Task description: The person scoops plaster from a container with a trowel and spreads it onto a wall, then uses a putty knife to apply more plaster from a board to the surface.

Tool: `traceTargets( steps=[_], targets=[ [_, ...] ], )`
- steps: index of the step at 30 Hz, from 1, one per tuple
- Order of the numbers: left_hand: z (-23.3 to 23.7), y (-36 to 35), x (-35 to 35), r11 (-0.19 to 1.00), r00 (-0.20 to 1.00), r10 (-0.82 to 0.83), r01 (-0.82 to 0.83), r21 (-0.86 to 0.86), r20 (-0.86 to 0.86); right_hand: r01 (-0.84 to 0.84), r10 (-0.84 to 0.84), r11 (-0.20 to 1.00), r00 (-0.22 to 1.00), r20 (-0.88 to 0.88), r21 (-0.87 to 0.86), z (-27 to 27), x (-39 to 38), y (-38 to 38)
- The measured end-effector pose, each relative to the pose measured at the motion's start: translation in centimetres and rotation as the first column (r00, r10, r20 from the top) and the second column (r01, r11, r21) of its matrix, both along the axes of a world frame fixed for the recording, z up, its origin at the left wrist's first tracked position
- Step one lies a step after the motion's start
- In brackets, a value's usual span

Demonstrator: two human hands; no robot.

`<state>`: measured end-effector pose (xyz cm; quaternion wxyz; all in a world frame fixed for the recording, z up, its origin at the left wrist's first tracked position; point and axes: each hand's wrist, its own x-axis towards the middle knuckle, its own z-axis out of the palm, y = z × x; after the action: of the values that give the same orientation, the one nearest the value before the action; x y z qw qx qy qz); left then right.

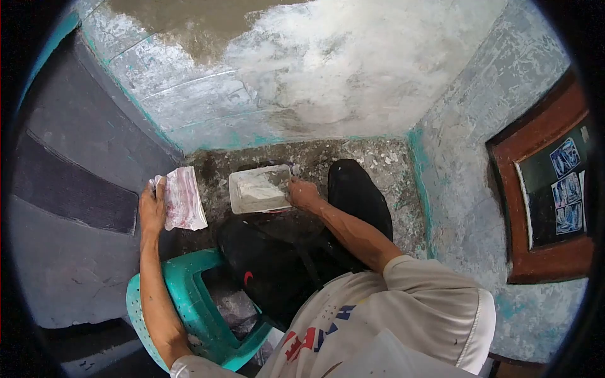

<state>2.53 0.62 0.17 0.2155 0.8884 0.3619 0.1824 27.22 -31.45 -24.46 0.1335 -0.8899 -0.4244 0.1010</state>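
My left hand [151, 205] is closed on the left edge of a flat pink-and-white sheet [183, 198] with white smears on it, holding it beside the grey panel. To the right of the sheet, a whitish rectangular plastic tub [236, 192] contains a pale, powdery or pasty mass [261, 191]. My right hand [304, 194] has its fingers curled at the tub's right rim, the fingertips partly hidden by the hand itself.
A green plastic stool [183, 283] stands under my left forearm. Ahead rises a wall [353, 69] patched white and grey-brown. Grey panelling [75, 157] borders the left, and a brown-framed panel [510, 264] hangs at right. Flakes litter the floor [403, 208] around my dark shoe [356, 189].
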Motion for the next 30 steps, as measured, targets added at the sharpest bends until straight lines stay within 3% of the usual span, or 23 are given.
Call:
traceTargets(
  steps=[5, 8, 12, 15, 20, 22, 26, 28, 30],
  targets=[
    [-0.3, 0.1, -0.1, 0.997, 0.998, -0.063, 0.064, -0.05, 0.033, -0.012, 0.012, 1.0, 1.0, -0.004, 0.002, 0.2, 0.0, 0.0],
    [-1.2, 0.7, -0.2, 0.998, 0.997, -0.061, 0.061, 0.006, 0.044, -0.015, 0.015, 0.999, 1.0, 0.005, -0.042, 1.1, -0.2, 0.0],
    [-1.0, 1.4, -0.2, 0.993, 0.997, -0.071, 0.071, -0.092, -0.002, -0.025, 0.022, 0.998, 0.999, 0.042, 0.065, -0.1, 0.1, 0.0],
    [-2.5, 2.7, -0.3, 0.997, 0.996, -0.068, 0.065, 0.041, 0.064, -0.013, 0.01, 0.996, 0.999, 0.033, 0.086, 0.3, -0.1, -0.1],
    [-1.0, 1.7, -0.5, 0.99, 0.992, -0.122, 0.124, -0.07, 0.028, 0.057, -0.057, 0.995, 0.998, -0.001, 0.088, -0.2, 0.1, 0.3],
    [-1.4, 2.1, -0.6, 0.993, 0.996, -0.08, 0.083, -0.086, 0.042, 0.052, -0.054, 0.984, 0.999, 0.008, 0.173, -0.4, 0.0, 0.3],
    [-2.0, 2.6, -1.0, 0.997, 0.997, -0.067, 0.069, -0.037, 0.049, 0.076, -0.07, 0.985, 0.997, -0.044, 0.157, -0.9, 0.3, 0.5],
    [-2.4, 3.6, -1.3, 0.995, 0.996, -0.082, 0.085, -0.057, 0.044, 0.079, -0.07, 0.966, 0.997, -0.043, 0.245, -1.1, 0.2, 0.6],
    [-2.5, 4.4, -1.5, 1.0, 0.998, -0.028, 0.028, 0.003, -0.054, 0.091, -0.074, 0.957, 0.995, -0.072, 0.277, -1.5, 0.3, 0.7]
  ],
)
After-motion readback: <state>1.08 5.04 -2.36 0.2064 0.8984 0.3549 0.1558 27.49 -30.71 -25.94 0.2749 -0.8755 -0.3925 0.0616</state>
